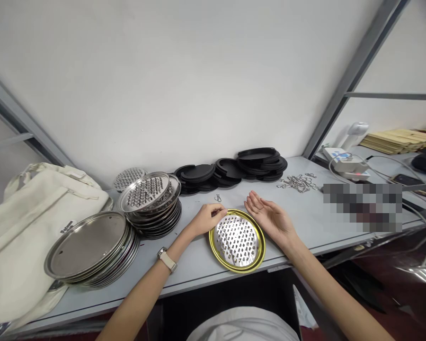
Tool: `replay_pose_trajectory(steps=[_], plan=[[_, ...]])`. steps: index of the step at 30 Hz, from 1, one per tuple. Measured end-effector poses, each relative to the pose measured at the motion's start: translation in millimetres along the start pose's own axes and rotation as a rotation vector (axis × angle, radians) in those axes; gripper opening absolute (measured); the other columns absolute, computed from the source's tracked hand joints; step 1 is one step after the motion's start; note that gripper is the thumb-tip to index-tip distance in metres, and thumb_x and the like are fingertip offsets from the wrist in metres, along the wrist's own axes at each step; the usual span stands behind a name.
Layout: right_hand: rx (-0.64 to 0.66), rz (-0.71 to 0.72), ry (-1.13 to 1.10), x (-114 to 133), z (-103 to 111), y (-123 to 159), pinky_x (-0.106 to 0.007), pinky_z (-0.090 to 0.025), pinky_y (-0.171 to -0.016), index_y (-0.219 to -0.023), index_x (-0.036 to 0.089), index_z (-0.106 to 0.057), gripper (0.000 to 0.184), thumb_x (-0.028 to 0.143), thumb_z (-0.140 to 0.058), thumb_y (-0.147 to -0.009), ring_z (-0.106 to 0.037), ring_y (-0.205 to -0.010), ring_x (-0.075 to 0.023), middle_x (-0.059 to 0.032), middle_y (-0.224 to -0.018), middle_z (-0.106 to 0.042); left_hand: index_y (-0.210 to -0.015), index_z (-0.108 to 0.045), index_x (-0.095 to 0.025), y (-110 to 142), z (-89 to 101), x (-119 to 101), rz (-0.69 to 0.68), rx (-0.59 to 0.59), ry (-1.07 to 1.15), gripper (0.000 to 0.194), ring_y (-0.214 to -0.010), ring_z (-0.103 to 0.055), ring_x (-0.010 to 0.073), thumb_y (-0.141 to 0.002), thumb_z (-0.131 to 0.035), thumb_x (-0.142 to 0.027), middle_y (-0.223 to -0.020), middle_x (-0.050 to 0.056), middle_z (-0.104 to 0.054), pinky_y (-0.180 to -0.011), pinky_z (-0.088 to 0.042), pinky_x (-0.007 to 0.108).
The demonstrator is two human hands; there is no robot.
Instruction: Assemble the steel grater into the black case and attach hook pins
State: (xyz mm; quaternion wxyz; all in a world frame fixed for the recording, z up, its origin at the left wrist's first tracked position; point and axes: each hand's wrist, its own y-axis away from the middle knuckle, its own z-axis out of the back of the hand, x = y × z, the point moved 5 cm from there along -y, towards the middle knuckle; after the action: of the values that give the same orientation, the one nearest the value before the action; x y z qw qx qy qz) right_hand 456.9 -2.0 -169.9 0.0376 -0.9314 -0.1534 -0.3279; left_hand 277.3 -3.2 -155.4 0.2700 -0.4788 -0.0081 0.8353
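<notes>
While my left hand curls its fingertips onto the upper left rim of a gold-rimmed grater disc, my right hand lies open beside the disc's upper right edge, palm turned up, fingers loosely spread and gripping nothing. The disc lies flat near the front edge of the grey table, just before me, its perforated steel face up. A watch sits on my left wrist. A small wire clip lies on the table just beyond my left hand. To my left stand a stack of grater discs and, nearer the edge, a stack of plain steel lids, with a cream bag beside them. Black rings are piled along the wall, and a heap of clips lies to their right.
</notes>
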Motion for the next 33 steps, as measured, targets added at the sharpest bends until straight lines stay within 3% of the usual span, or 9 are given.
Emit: replay_pose_trajectory(steps=[22, 28, 33], plan=[[-0.018, 0.037, 0.118, 0.2, -1.1, 1.7, -0.032, -0.032, -0.111, -0.105, 0.023, -0.058, 0.027, 0.014, -0.052, -0.080, -0.056, -0.112, -0.0112, 0.0000, -0.104, -0.066, -0.072, -0.060, -0.012, -0.3, -0.7, 0.6, -0.006, 0.004, -0.016, 0.033, -0.062, -0.047, 0.0121, -0.088, -0.043, -0.035, -0.065, 0.001, -0.055, -0.057, -0.036, 0.023], [0.049, 0.086, 0.334, 5.5, -25.7, 17.8, -0.040, -0.029, -0.112, -0.125, 0.021, -0.049, 0.041, 0.024, -0.054, -0.084, -0.054, -0.116, -0.0173, -0.0035, -0.106, -0.067, -0.073, -0.061, -0.013, 0.2, 0.0, 0.4, 0.006, 0.000, -0.029, 0.033, -0.063, -0.047, 0.0125, -0.088, -0.043, -0.036, -0.064, 0.001, -0.054, -0.058, -0.036, 0.023], [0.147, 0.021, 0.366, 3.2, -50.6, 37.4, -0.042, -0.033, -0.109, -0.126, 0.022, -0.048, 0.042, 0.028, -0.047, -0.085, -0.048, -0.121, -0.0198, -0.0048, -0.120, -0.061, -0.077, -0.063, -0.013, 0.2, -0.4, 1.3, 0.012, 0.000, -0.035, 0.033, -0.063, -0.049, 0.0132, -0.089, -0.043, -0.036, -0.066, 0.002, -0.057, -0.059, -0.037, 0.023]])
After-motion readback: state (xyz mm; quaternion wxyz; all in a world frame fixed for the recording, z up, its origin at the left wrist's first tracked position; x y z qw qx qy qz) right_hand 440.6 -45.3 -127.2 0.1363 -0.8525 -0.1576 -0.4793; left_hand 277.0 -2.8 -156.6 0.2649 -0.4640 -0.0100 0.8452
